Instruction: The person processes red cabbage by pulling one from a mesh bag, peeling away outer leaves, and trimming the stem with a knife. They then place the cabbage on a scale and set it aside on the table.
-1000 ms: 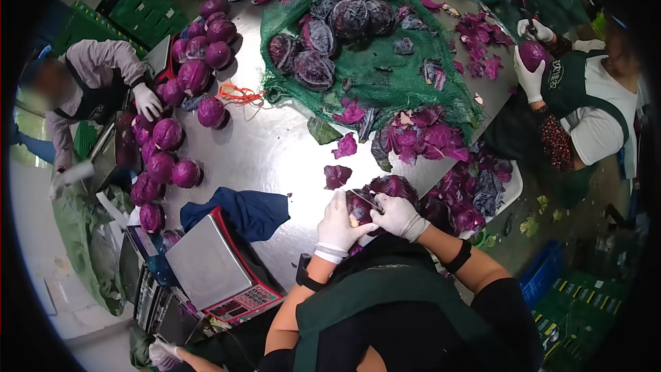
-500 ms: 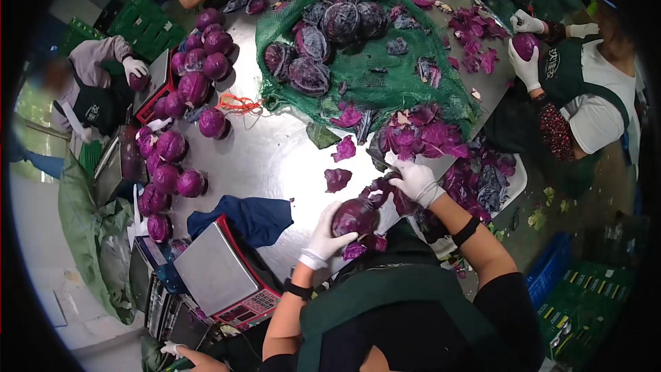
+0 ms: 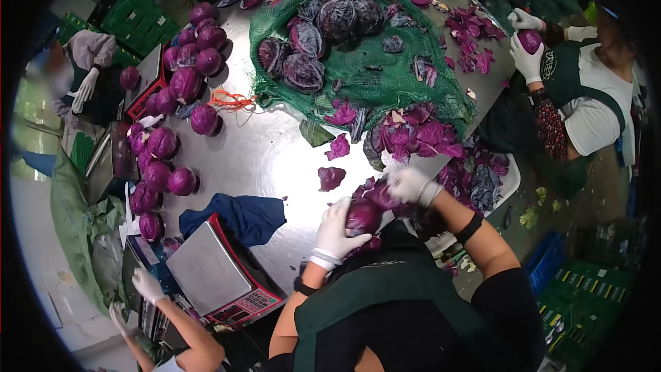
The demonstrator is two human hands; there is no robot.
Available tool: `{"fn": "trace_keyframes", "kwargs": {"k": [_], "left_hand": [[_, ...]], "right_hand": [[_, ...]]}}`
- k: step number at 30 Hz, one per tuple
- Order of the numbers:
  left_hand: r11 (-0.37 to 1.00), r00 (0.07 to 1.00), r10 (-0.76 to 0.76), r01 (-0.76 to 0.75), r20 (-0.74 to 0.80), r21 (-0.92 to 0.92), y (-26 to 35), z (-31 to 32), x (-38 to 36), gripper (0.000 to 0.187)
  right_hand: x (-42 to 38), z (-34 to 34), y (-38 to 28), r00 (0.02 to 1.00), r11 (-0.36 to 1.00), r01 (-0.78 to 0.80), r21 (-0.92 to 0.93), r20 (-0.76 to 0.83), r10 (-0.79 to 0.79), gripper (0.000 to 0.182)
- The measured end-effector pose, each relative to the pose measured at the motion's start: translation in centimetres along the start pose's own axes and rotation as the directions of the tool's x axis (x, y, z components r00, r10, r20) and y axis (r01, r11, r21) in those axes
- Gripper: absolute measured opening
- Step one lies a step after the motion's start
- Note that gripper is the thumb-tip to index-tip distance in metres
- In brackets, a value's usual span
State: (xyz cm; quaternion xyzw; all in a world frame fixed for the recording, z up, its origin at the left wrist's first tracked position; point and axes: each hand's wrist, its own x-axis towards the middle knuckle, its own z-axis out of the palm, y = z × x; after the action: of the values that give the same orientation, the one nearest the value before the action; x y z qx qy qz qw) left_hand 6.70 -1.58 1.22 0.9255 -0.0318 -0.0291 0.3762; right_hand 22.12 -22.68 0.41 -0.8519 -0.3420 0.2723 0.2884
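A round red cabbage (image 3: 363,216) is in my left hand (image 3: 335,233), white-gloved, with the fingers curled over its left side near the table edge. My right hand (image 3: 411,187), also gloved, is closed at the cabbage's upper right. A loose purple outer leaf (image 3: 381,195) lies against its fingertips; the exact grip is partly hidden. Ahead on the metal table (image 3: 268,158) are torn leaf pieces (image 3: 332,178) and a heap of purple leaves (image 3: 420,134). Untrimmed dark cabbages (image 3: 337,19) sit on a green net sack (image 3: 385,89).
Peeled cabbages (image 3: 186,84) line the table's left side. A red-edged scale (image 3: 210,269) and a blue cloth (image 3: 241,219) are at near left. A leaf-filled white bin (image 3: 511,180) stands at right. Co-workers (image 3: 589,96) surround the table; green crates (image 3: 585,303) stand at lower right.
My right hand has shifted slightly left and down, with the leaf beside it pulled outward. The cabbage has turned in my left hand. At lower left, a co-worker's arms have risen into view.
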Motion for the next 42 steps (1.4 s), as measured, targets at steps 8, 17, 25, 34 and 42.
{"fn": "trace_keyframes", "kwargs": {"k": [8,17,25,34,42], "left_hand": [[0.915,0.951,-0.285,0.233,-0.118,-0.33,-2.8,0.0,-1.4,0.083],[0.756,0.86,-0.484,0.321,-0.159,-0.57,-4.0,1.9,-1.2,0.071],[-0.53,0.947,-0.227,0.074,0.226,-0.845,-6.6,0.6,-3.3,0.056],[-0.631,0.875,-0.433,-0.122,0.217,-0.766,-8.6,-3.7,-4.0,0.079],[-0.472,0.868,-0.442,-0.01,0.227,-0.881,-5.1,-3.5,-4.4,0.085]], "right_hand": [[-1.6,6.0,-4.4,0.963,0.878,-0.133,0.46,-0.151,0.225,0.059],[-0.9,6.3,-5.8,0.956,0.989,-0.075,0.125,-0.274,0.107,0.019],[0.7,1.7,-4.6,0.853,0.989,-0.13,0.067,-0.501,0.146,0.05],[4.0,6.8,-1.6,0.994,0.966,-0.009,-0.258,-0.11,-0.021,0.061],[-5.3,-2.3,1.6,0.91,0.938,-0.303,-0.169,-0.343,0.232,0.041]]}}
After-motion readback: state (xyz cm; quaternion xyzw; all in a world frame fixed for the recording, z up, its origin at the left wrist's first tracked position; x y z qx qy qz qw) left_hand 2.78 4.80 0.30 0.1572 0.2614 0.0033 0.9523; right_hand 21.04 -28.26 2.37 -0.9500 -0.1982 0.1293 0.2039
